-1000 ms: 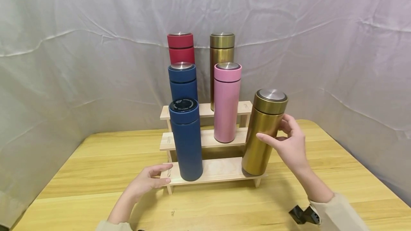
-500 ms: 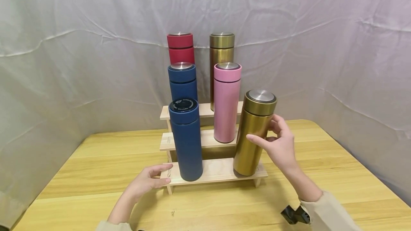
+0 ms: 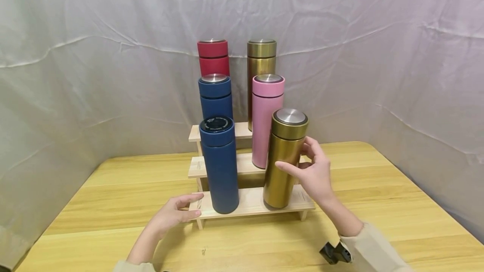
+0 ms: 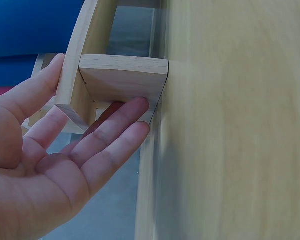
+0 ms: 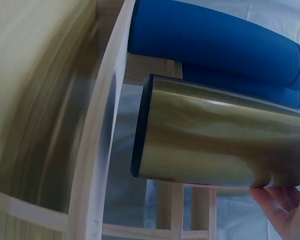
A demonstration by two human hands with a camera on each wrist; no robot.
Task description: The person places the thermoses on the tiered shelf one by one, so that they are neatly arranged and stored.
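My right hand (image 3: 313, 175) holds a gold thermos flask (image 3: 281, 173) from its right side, thumb across the front. The flask leans a little, over the right half of the bottom shelf of a wooden tiered stand (image 3: 251, 202). In the right wrist view, a gap shows between the flask's dark base (image 5: 141, 127) and the shelf. My left hand (image 3: 175, 210) grips the left end of the bottom shelf; in the left wrist view, its thumb (image 4: 52, 75) touches the board and other fingers reach under. A blue thermos flask (image 3: 221, 175) with a black lid top stands nearby.
On the middle shelf stand another blue flask (image 3: 215, 98) and a pink flask (image 3: 266, 125), partly covered by the held one. A red flask (image 3: 213, 60) and a second gold flask (image 3: 261, 62) stand on the top shelf. Grey cloth (image 3: 359, 74) hangs behind the table (image 3: 113, 205).
My right hand has carried the gold flask leftward along the bottom shelf, from its right end toward the blue flask, now less tilted. My left hand has stayed in place.
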